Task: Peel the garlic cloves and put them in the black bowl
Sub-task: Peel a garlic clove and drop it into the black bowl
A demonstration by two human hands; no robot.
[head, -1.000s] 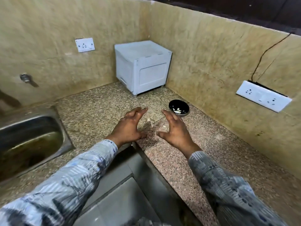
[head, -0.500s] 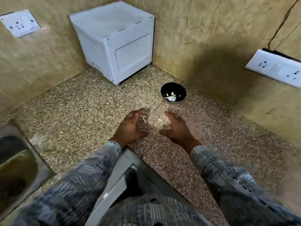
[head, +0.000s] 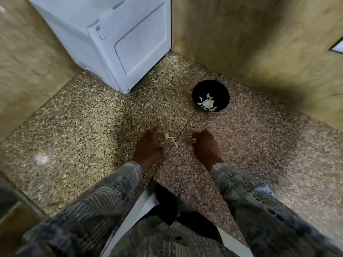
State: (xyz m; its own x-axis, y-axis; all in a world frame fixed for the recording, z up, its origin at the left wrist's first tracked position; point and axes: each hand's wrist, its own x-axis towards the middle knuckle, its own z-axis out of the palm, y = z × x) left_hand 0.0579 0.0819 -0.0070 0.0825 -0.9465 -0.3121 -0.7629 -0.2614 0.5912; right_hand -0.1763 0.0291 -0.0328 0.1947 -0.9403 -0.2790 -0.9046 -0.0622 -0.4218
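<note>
The left hand [head: 148, 146] and right hand [head: 206, 147] are curled on the counter [head: 83, 117]; whether anything is held cannot be told. Garlic bits [head: 171, 138] are seen between them and in the bowl [head: 201, 89].

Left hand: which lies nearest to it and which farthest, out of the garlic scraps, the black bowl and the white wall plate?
From the left hand:
1. Garlic scraps, on the counter just beside its fingers.
2. Black bowl, ahead and to the right.
3. White wall plate, far right on the wall.
</note>
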